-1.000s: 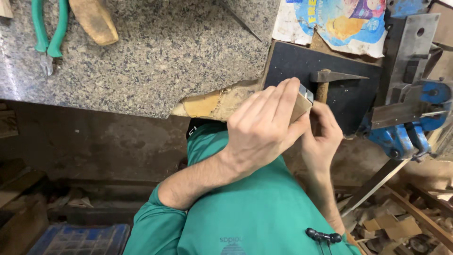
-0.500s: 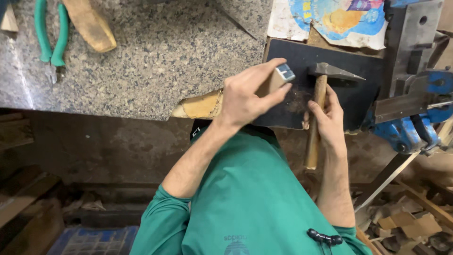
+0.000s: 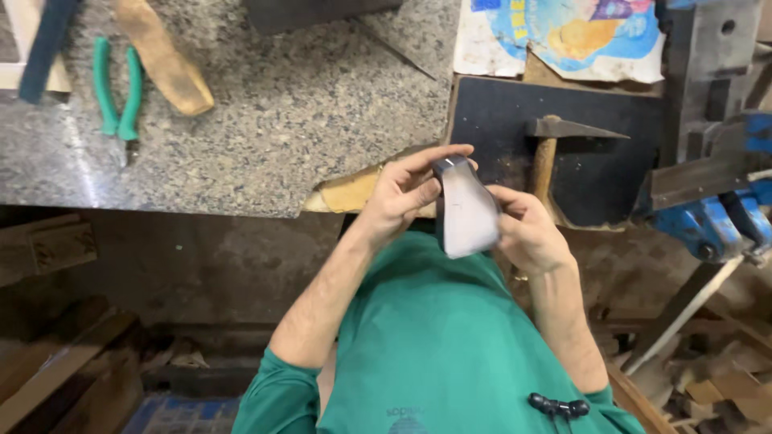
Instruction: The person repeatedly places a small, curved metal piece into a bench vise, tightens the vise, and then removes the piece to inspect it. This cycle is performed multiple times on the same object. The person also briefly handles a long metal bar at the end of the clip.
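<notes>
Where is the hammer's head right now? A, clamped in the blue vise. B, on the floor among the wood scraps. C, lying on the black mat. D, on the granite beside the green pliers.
C: the hammer has its metal head lying on the black mat, with the wooden handle running down behind the right hand.

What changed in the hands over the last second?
The right hand let go of the hammer, which now lies on the dark pad, and joined the left hand on the grey shoe-shaped piece. That piece, earlier low against the bench edge under the left hand, is now turned sole-up between both hands. The green pliers stayed on the bench.
</notes>
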